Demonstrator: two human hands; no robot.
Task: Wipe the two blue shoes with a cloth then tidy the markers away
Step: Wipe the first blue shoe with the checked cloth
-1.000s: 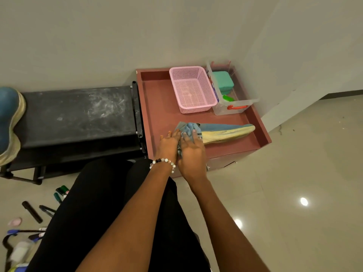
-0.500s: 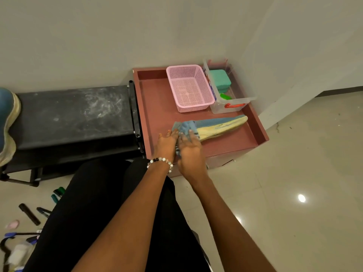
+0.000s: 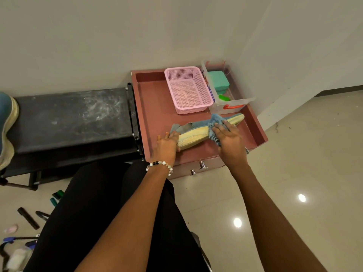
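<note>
A blue shoe with a yellow sole lies on its side on the red-brown cabinet top. My left hand holds its heel end. My right hand presses a blue cloth flat onto the toe half. The second blue shoe stands at the far left edge on the black bench. Several markers lie on the floor at the lower left, partly hidden by my leg.
A pink mesh basket and a clear bin holding a green box stand at the back of the cabinet top. Walls close in behind and to the right. Glossy floor spreads to the right.
My right hand slid the cloth along the shoe from the heel towards the toe. My left hand stayed at the heel.
</note>
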